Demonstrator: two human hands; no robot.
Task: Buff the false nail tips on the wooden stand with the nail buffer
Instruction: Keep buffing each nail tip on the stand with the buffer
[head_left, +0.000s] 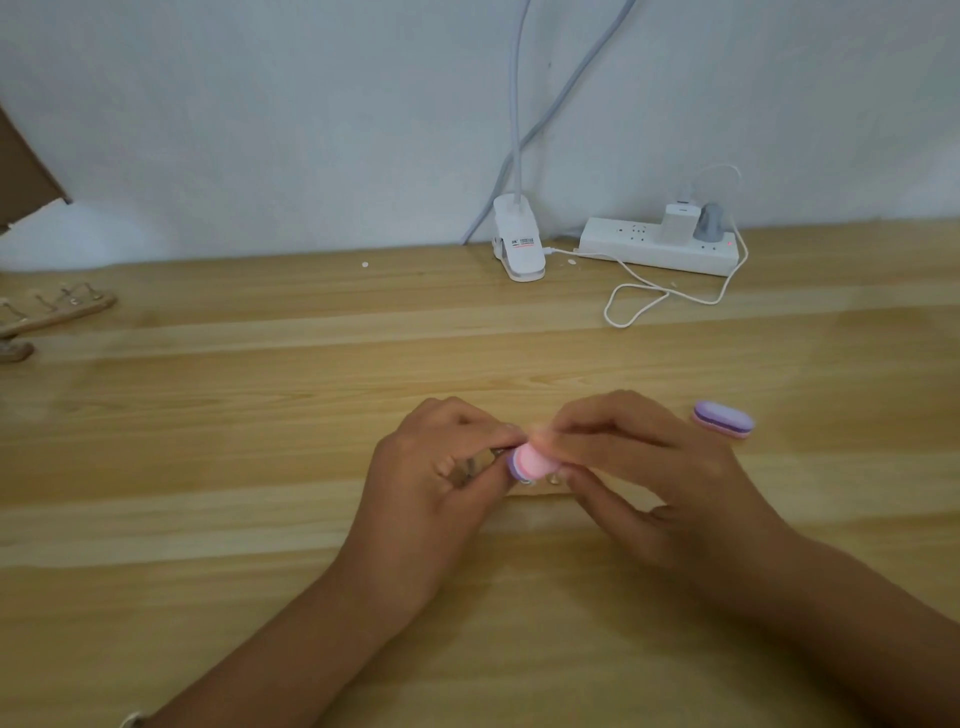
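My right hand (644, 467) pinches a small pink and purple nail buffer (530, 462) at the middle of the wooden table. My left hand (441, 467) meets it from the left, its fingertips closed on a metal clip of a stand (470, 467). The stand itself is almost wholly hidden under both hands, and only small clips (540, 482) show below the buffer. I cannot make out any nail tip there. A second purple buffer (723, 419) lies on the table to the right of my right hand.
Another wooden stand with metal clips (57, 309) lies at the far left edge. A white clip lamp base (518, 244), a power strip (660, 244) and a looped white cable (639, 301) sit along the wall.
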